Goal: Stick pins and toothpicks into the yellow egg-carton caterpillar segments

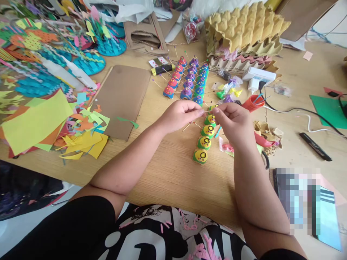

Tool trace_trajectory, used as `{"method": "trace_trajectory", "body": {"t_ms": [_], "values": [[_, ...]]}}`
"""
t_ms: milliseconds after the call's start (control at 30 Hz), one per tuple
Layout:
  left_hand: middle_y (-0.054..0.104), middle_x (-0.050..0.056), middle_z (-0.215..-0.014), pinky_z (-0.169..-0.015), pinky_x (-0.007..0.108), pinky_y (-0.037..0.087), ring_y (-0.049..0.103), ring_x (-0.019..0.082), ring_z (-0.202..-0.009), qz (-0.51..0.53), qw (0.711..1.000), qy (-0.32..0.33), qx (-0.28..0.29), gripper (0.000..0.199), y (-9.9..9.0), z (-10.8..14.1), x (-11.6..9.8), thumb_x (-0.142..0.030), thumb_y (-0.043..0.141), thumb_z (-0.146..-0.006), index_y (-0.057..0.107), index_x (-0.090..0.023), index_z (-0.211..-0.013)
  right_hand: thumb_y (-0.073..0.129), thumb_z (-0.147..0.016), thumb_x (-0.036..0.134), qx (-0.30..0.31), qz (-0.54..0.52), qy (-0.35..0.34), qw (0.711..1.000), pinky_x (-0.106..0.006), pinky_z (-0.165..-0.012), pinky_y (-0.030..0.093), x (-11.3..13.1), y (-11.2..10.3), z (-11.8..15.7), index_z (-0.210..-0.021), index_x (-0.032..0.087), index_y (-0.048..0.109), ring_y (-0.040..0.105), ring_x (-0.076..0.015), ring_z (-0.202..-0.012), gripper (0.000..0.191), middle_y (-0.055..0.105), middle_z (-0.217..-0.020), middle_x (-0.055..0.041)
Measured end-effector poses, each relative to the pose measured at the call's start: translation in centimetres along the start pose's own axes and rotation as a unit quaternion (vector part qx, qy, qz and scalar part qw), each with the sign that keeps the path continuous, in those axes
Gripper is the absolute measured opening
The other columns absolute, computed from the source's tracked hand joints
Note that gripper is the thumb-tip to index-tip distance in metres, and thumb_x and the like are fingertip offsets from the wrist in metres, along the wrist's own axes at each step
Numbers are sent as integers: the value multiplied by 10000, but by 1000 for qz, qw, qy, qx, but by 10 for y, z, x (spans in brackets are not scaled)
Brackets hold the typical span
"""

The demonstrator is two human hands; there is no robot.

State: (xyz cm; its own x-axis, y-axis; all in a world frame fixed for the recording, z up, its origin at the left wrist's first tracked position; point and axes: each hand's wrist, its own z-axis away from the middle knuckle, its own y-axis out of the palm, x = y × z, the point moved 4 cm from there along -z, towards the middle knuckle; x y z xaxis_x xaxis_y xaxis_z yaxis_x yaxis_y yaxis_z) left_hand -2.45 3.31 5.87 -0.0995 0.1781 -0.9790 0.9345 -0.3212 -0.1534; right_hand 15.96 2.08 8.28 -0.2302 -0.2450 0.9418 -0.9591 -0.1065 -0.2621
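Fingertips of left hand (182,116) and right hand (233,121) pinch a thin stick (209,111) above rounded, yellow-topped, green-based clay pieces (204,143).

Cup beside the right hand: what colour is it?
The cup is orange-red, best seen in the head view.

The pixelated patch (300,200) hides its contents — and the bottom edge crops the shirt (173,234) (lettering included).
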Motion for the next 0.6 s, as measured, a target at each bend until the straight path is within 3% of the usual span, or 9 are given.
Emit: {"method": "trace_trajectory", "body": {"t_ms": [233, 333, 433, 600], "values": [[566, -15, -629, -579, 233, 365, 481, 85, -595, 41, 999, -8, 1, 348, 1, 1, -1, -492, 725, -906, 798, -152, -912, 830, -800, 600, 21, -85, 8, 996, -251, -511, 396, 0, 4, -1, -920, 237, 765, 541, -103, -578, 388, 629, -653, 22], [558, -19, -623, -582, 235, 367, 474, 84, -591, 48, 999, -9, 5, 356, 1, 1, -1, -501, 732, -900, 797, -151, -906, 872, -766, 567, 10, -109, -1, 994, -255, -541, 445, -3, 6, -2, -862, 237, 753, 593, -114, -611, 363, 663, -674, 15], [551, -20, -616, -584, 237, 366, 465, 83, -583, 54, 998, -8, 8, 361, 2, 1, -1, -506, 727, -902, 796, -152, -899, 870, -777, 550, -15, -114, -12, 993, -255, -536, 445, -7, 5, -3, -847, 239, 756, 591, -109, -598, 338, 689, -691, 11], [572, -15, -630, -594, 239, 376, 474, 86, -590, 59, 998, -11, -1, 337, 0, 0, -1, -489, 722, -903, 792, -159, -894, 755, -886, 588, -5, -125, -15, 992, -252, -488, 391, -10, 3, -3, -991, 261, 789, 526, -88, -536, 345, 716, -715, 6]]}}
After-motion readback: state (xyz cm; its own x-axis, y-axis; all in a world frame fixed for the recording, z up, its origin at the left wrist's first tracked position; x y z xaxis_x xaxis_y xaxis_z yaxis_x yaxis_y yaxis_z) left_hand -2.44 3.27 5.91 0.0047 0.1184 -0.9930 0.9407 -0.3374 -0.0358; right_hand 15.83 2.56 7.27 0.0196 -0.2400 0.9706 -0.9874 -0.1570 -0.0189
